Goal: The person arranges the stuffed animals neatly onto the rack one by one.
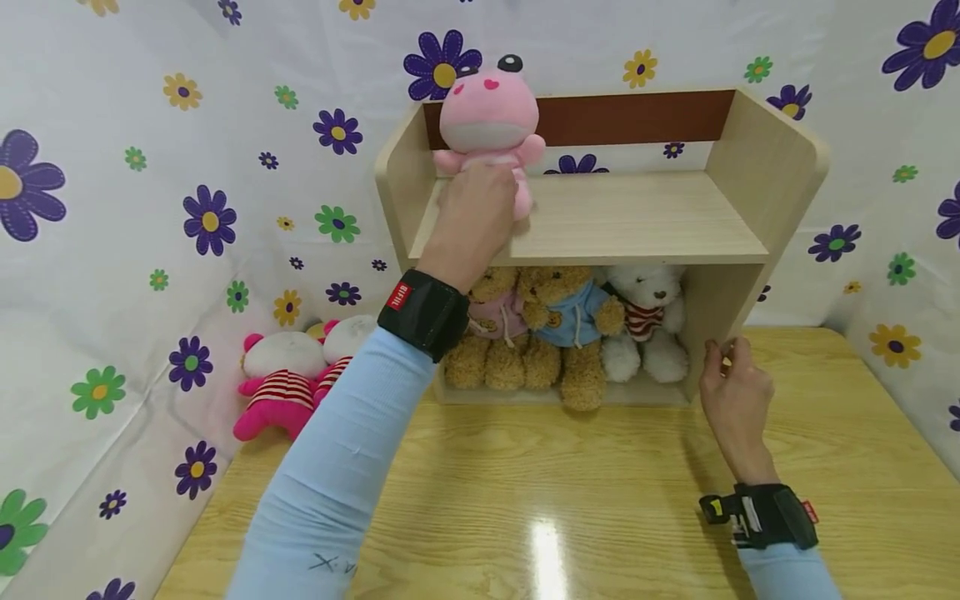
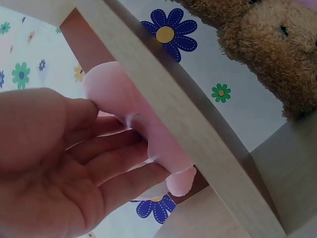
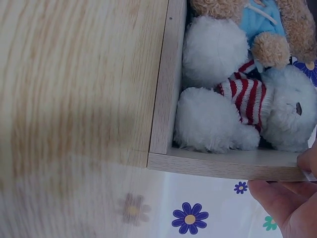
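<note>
— While the left hand (image 1: 472, 221) is gripping the pink plush (image 1: 491, 125) on the shelf's (image 1: 637, 221) upper board, what is the right hand (image 1: 731, 387) doing?
— Pinching the shelf's side panel, fingers curled. That plush is sitting near the front edge — if released off-balance, I'd say it's tumbling onto the tabletop (image 1: 600, 500).

pink frog plush (image 1: 489, 117) | white bear (image 1: 647, 321), red-striped shirt | purple-flowered cloth (image 1: 150, 208)

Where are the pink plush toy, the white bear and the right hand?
pink plush toy (image 1: 489, 108), head view, on its face.
white bear (image 1: 647, 293), head view, on its head.
right hand (image 1: 733, 392), head view, on the back of the hand beside the shelf's side panel.
</note>
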Demonstrator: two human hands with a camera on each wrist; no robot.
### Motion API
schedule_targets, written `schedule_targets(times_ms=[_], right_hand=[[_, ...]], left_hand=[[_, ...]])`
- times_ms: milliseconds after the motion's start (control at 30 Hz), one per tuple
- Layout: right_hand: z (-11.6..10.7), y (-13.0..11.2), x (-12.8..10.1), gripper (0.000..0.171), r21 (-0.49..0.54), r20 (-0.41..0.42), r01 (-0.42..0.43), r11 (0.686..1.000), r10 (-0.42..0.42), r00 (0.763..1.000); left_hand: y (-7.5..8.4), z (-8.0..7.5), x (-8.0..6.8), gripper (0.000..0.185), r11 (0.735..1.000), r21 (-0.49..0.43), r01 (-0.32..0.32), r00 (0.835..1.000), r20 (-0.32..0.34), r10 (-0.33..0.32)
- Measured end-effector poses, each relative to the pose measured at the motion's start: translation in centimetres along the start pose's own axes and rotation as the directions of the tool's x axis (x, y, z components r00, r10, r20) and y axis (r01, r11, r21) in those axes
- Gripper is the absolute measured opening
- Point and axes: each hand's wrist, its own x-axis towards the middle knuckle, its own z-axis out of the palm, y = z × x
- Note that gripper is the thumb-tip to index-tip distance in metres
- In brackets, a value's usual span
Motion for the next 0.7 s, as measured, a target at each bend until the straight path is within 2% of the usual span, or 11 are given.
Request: schedule_targets(times_ms=[33, 100, 200, 267, 300, 367, 467, 567, 700], right_hand=[[0.0, 0.0, 0.0, 0.022, -0.002, 0.0, -0.002, 1.0, 0.002, 1.0], [0.0, 0.0, 0.0, 0.022, -0.008, -0.001, -0.002, 1.0, 0.002, 1.0], [0.0, 0.0, 0.0, 0.022, -0.011, 0.0, -0.008, 1.0, 0.008, 1.0], [0.0, 0.0, 0.0, 0.022, -0.013, -0.001, -0.009, 1.0, 0.009, 1.0], [0.0, 0.0, 0.0, 0.022, -0.013, 0.001, -0.01, 1.0, 0.01, 1.0], [0.0, 0.0, 0.0, 0.022, -0.011, 0.003, -0.005, 1.0, 0.005, 1.0], [-0.1, 0.1, -0.1, 0.021, -0.009, 0.002, 0.012, 1.0, -0.012, 1.0], [-0.2, 0.2, -0.1, 0.02, -0.011, -0.004, 0.021, 1.0, -0.021, 1.0], [0.0, 0.2, -0.1, 0.021, -0.007, 0.003, 0.01, 1.0, -0.01, 1.0]], left_hand=[[0.0, 0.0, 0.1, 0.029, 1.0, -0.004, -0.011, 1.0, 0.001, 0.011], [0.3, -0.1, 0.5, 0.035, 1.0, 0.021, -0.018, 0.998, 0.059, 0.017], [0.7, -0.4, 0.7, 0.043, 0.997, 0.076, -0.03, 0.987, 0.163, 0.017], [1.1, -0.5, 0.7, 0.044, 0.99, 0.136, -0.043, 0.979, 0.202, 0.015], [1.2, -0.4, 0.5, 0.041, 0.986, 0.16, -0.056, 0.984, 0.177, 0.028], [1.4, -0.5, 0.3, 0.034, 0.987, 0.16, -0.033, 0.995, 0.101, 0.017], [1.7, -0.5, 0.0, 0.03, 0.985, 0.17, -0.007, 1.0, 0.019, 0.004], [2.0, -0.5, -0.1, 0.031, 0.988, 0.146, 0.045, 0.998, 0.033, -0.05], [2.1, 0.0, 0.3, 0.043, 0.974, 0.193, 0.119, 0.99, 0.058, -0.132]])
